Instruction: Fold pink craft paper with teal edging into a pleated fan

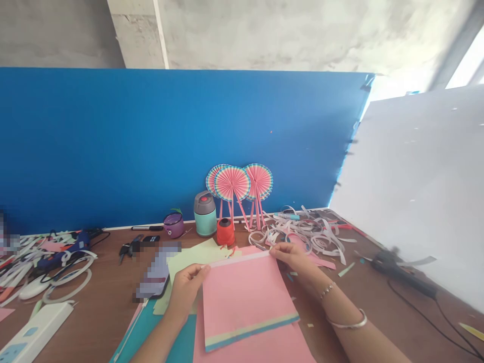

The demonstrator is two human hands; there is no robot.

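Pink paper sheet (245,302) held at top edge, L hand (187,290), R hand (293,257).

Pink paper sheet (245,302) edged pale yellow and teal; pink-and-teal striped paper fans (232,183) before a blue board (151,151)

Beyond the far edge of the pink paper sheet (245,302), the heap of white paper strips (302,234) stands in the way of my right hand (295,259), and the red spool (225,232) sits straight ahead. Left of the sheet, my left hand (185,290) could pass over the brown tabletop (102,282) as far as the white power strip (38,330). Right of the sheet, tabletop runs to the blurred dark glue gun (401,267), its black cord (427,317) lying across the way.
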